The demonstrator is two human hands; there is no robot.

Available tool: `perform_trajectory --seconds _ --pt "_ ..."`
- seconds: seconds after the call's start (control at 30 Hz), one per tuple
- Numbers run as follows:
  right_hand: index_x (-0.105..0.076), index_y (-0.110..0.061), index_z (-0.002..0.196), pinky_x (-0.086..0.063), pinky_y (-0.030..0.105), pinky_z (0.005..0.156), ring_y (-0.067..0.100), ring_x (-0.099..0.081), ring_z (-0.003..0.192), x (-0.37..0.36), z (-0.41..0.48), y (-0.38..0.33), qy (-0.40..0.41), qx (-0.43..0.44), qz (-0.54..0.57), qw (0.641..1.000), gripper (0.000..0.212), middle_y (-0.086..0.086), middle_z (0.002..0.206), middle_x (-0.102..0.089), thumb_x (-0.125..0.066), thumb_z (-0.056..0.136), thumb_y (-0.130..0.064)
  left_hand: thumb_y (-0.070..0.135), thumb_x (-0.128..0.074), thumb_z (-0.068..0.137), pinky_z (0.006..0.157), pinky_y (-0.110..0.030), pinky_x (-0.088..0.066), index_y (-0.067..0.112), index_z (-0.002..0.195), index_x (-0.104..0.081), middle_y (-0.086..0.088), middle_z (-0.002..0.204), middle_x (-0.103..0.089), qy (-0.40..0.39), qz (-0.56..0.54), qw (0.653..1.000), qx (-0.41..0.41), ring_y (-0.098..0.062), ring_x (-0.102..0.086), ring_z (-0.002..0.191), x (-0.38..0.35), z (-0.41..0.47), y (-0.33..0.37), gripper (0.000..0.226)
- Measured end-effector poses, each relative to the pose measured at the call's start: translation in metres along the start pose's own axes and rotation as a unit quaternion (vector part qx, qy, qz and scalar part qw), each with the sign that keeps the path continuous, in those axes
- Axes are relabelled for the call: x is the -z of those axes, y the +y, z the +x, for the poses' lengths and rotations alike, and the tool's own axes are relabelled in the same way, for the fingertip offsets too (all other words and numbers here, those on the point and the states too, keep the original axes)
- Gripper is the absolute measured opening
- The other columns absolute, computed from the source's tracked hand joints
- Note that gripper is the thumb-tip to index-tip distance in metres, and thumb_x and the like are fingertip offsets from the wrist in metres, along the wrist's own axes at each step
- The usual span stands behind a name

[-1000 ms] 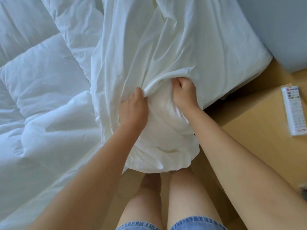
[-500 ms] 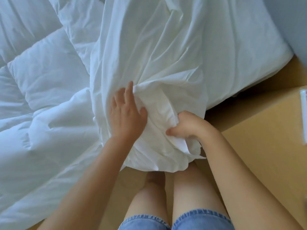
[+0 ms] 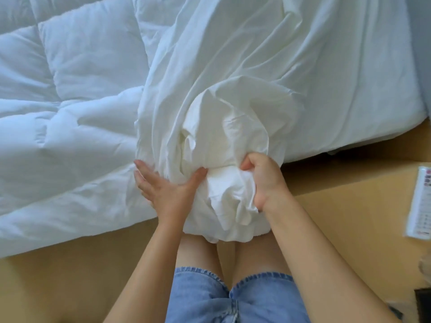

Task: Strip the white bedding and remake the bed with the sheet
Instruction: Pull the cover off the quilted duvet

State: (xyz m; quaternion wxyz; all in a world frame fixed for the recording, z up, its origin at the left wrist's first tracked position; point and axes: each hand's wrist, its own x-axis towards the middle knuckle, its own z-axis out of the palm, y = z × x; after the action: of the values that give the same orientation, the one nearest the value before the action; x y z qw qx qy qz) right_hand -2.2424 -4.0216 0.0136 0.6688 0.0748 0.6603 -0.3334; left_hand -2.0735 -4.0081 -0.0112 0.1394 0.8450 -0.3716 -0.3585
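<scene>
Sheet [image 3: 233, 136] sat bunched between both hands; right hand [image 3: 263, 180] clenched its fold, left hand [image 3: 163, 190] pressed flat alongside.

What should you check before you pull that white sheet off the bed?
1. Firm grip by the right hand on the bunched sheet: ok.
2. Grip by the left hand: not ok, fingers lie flat against the cloth.
3. The sheet free from the duvet: cannot tell, they touch.
4. The remote clear of the sheet: ok, it lies apart.
5. Far corners loose: cannot tell, out of view.
</scene>
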Motion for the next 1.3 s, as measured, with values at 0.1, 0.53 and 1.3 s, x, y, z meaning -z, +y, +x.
perform_trajectory --seconds 0.1,0.53,1.3 --pt "-0.057 -0.009 0.073 -0.050 0.030 0.064 0.022 -0.061 0.071 -0.021 -0.006 0.003 -0.006 0.029 -0.047 0.998 0.007 0.003 0.067 -0.058 -0.064 0.072 -0.009 0.048 -0.087 0.054 0.094 -0.025 -0.035 0.032 0.148 0.010 0.016 0.134 -0.033 -0.076 -0.145 0.984 0.067 -0.005 -0.044 0.115 0.003 0.011 -0.009 0.136" --pt "-0.068 -0.007 0.107 -0.057 0.043 0.075 0.031 -0.070 0.091 -0.061 -0.053 -0.003 -0.041 0.000 0.027 0.999 0.039 0.012 0.102 -0.072 -0.072 0.069 -0.013 0.038 -0.065 0.050 0.069 -0.033 -0.048 0.026 0.081 -0.065 -0.001 0.092 -0.070 -0.146 0.001 0.986 -0.081 -0.024 -0.064 0.090 0.081 0.083 -0.008 0.034" --pt "-0.061 -0.002 0.114 -0.055 0.049 0.081 0.036 -0.067 0.101 -0.101 -0.063 0.040 -0.058 -0.004 0.011 0.998 0.044 0.018 0.111 -0.068 -0.073 0.073 -0.014 0.070 -0.068 0.065 0.093 -0.051 -0.047 0.017 0.127 -0.046 -0.010 0.118 -0.057 -0.343 -0.362 0.723 0.478 -0.032 -0.056 0.105 0.086 0.040 -0.030 0.085"
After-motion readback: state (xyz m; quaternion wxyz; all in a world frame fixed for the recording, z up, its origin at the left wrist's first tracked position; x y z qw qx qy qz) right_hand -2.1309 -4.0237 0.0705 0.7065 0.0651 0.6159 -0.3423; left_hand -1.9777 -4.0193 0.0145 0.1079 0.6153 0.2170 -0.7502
